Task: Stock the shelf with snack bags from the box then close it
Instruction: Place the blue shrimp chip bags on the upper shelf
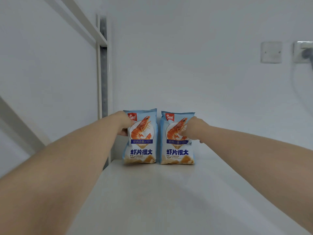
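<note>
Two light-blue shrimp crisp bags stand upright side by side near the back of the white shelf [152, 192]. My left hand [122, 123] grips the left bag [142, 150] at its upper left edge. My right hand [193, 128] grips the right bag [177, 153] at its upper right side, thumb on the front. Both bags rest with their bottoms on the shelf, almost touching each other. The box is out of view.
A white shelf upright with a slotted metal rail [103, 78] runs up just left of the bags. A white wall [194, 65] stands behind. A blank wall plate [271, 52] and a socket with a plug [304, 51] sit at the upper right.
</note>
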